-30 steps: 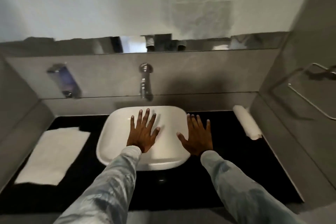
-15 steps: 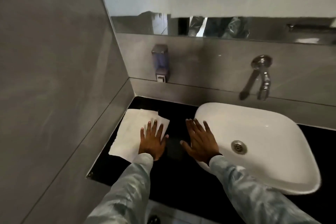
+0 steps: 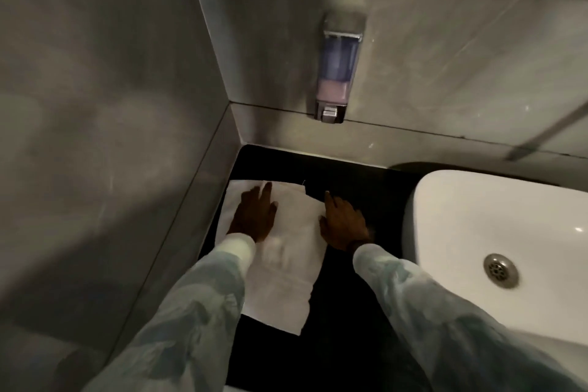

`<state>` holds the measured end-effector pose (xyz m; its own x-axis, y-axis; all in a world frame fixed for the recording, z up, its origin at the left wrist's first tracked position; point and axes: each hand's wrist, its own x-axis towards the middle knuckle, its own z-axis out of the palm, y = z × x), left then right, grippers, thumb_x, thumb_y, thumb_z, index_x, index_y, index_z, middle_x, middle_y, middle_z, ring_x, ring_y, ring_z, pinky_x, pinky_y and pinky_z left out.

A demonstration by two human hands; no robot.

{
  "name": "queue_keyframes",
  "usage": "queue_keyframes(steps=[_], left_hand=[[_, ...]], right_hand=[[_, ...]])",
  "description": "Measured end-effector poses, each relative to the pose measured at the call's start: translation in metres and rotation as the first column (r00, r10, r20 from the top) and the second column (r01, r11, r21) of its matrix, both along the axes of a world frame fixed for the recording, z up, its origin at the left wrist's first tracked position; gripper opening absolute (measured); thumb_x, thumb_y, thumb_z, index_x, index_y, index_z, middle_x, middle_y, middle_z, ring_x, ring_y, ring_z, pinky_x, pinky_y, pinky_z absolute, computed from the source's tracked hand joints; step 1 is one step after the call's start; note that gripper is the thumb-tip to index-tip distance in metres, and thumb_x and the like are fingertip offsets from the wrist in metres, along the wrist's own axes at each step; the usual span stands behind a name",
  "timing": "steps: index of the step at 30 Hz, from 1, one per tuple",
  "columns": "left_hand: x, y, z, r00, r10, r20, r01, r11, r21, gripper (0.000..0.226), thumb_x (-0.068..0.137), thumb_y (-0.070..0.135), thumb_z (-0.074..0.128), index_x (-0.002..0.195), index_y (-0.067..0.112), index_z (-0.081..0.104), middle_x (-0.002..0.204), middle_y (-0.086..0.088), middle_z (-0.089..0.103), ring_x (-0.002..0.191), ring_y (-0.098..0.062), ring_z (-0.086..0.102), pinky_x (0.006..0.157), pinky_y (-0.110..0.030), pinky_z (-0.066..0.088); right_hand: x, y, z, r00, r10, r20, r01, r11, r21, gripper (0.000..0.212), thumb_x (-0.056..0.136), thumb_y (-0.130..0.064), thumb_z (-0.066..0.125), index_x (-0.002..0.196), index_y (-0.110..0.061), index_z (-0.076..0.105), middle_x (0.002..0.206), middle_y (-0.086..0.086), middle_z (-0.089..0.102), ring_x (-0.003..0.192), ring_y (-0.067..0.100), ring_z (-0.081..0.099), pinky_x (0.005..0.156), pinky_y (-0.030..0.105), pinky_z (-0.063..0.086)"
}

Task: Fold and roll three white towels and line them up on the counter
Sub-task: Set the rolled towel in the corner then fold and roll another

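Two grey walls close in on the hands: one rises along the outer side of the left hand [image 3: 253, 216], the other stands ahead of both sets of fingertips and carries a soap dispenser [image 3: 340, 68] well above them. Between these walls lies the black counter [image 3: 350, 312], and its bare dark surface runs from just past the fingertips back toward the person, under and between both sleeves. To the outer side of the right hand [image 3: 343, 223] sits the white basin [image 3: 471, 216], its rounded rim near that wrist, so the free strip of counter between towel and basin is narrow. The counter's left edge meets the wall just beside the left hand.

A white towel [image 3: 286, 264] lies flat on the counter beneath and between the hands, its far edge a little beyond the left fingertips and its near corner reaching back beside the left forearm. Its left edge sits close along the wall; its right edge runs under the right hand's thumb side.

The left hand lies palm down on the towel's far left part, fingers extended and loosely together, gripping nothing. The right hand is also spread flat, palm down, resting at the towel's right edge with most of the palm over bare counter. Both are blurred.
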<state>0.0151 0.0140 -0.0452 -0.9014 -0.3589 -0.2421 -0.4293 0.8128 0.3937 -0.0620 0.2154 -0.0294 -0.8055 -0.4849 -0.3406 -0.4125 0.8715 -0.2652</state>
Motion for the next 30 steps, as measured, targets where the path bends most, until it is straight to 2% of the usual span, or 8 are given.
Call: queue_keyframes(steps=[2,6,11,17,21,23,26,30], left_hand=[[-0.011,-0.007,-0.002,0.997,0.034,-0.063,-0.035,0.999,-0.020,0.062,0.095,0.027,0.047,0.149,0.014,0.020,0.143,-0.020,0.038,0.128,-0.039,0.036,0.105,-0.051,0.035],[-0.025,-0.022,-0.009,0.976,0.197,-0.097,-0.178,0.969,0.173,0.055,0.087,0.018,0.059,0.139,0.014,0.042,0.138,-0.015,0.049,0.127,-0.037,0.044,0.107,-0.050,0.036],[-0.027,-0.028,0.012,0.974,0.145,-0.173,-0.098,0.962,0.255,0.023,0.079,0.004,0.063,0.101,0.010,0.068,0.106,-0.018,0.064,0.097,-0.034,0.062,0.084,-0.033,0.049],[-0.007,-0.023,0.065,0.992,0.122,-0.014,-0.106,0.908,0.405,0.028,0.080,0.003,0.057,0.073,0.029,0.053,0.087,-0.008,0.060,0.079,-0.024,0.057,0.064,-0.028,0.046],[0.014,0.000,0.140,0.991,-0.082,0.105,0.030,0.904,0.426,0.034,0.067,-0.009,0.063,0.090,0.015,0.069,0.091,-0.012,0.063,0.083,-0.027,0.058,0.070,-0.033,0.052],[0.026,0.029,0.184,0.933,-0.228,0.278,0.144,0.945,0.292,0.042,0.064,-0.001,0.067,0.103,0.014,0.073,0.089,-0.006,0.066,0.080,-0.021,0.060,0.069,-0.030,0.053],[0.039,0.078,0.231,0.857,-0.241,0.456,0.202,0.970,0.132,0.032,0.079,0.009,0.065,0.111,0.013,0.068,0.097,-0.003,0.065,0.077,-0.017,0.062,0.064,-0.027,0.054],[0.058,0.171,0.271,0.762,-0.298,0.574,0.121,0.937,0.326,0.033,0.079,-0.008,0.059,0.110,0.001,0.063,0.102,-0.011,0.062,0.089,-0.023,0.059,0.078,-0.035,0.057]], right_hand=[[-0.005,-0.004,-0.003,0.999,-0.037,0.000,0.037,0.999,0.016,0.060,0.092,-0.034,0.049,0.145,-0.012,0.031,0.147,0.014,0.037,0.130,0.036,0.040,0.105,0.051,0.035],[-0.013,-0.005,-0.002,0.987,-0.124,0.098,0.132,0.989,-0.074,0.039,0.082,-0.024,0.063,0.118,-0.012,0.061,0.127,0.017,0.053,0.118,0.037,0.052,0.099,0.042,0.045],[-0.009,0.002,0.016,0.971,-0.179,0.156,0.206,0.962,-0.179,0.027,0.074,-0.020,0.069,0.101,-0.014,0.070,0.110,0.013,0.067,0.099,0.031,0.063,0.085,0.035,0.052],[0.011,0.032,0.044,0.942,-0.227,0.248,0.304,0.890,-0.339,0.023,0.063,-0.022,0.084,0.083,-0.022,0.074,0.089,0.003,0.075,0.084,0.018,0.070,0.082,0.035,0.058],[0.036,0.071,0.090,0.895,-0.210,0.393,0.373,0.836,-0.404,0.026,0.059,-0.019,0.091,0.078,-0.020,0.073,0.080,0.003,0.072,0.075,0.018,0.069,0.074,0.037,0.060],[0.052,0.101,0.120,0.843,-0.160,0.514,0.383,0.849,-0.363,0.027,0.063,-0.016,0.090,0.083,-0.016,0.072,0.078,0.008,0.069,0.068,0.021,0.067,0.069,0.043,0.061],[0.071,0.146,0.158,0.803,-0.079,0.590,0.309,0.903,-0.300,0.031,0.070,-0.016,0.086,0.095,-0.009,0.070,0.080,0.012,0.065,0.064,0.018,0.064,0.074,0.040,0.061],[0.099,0.240,0.201,0.796,-0.071,0.601,0.285,0.920,-0.268,0.041,0.067,-0.015,0.087,0.104,-0.007,0.071,0.086,0.004,0.072,0.080,0.019,0.070,0.087,0.043,0.058]])
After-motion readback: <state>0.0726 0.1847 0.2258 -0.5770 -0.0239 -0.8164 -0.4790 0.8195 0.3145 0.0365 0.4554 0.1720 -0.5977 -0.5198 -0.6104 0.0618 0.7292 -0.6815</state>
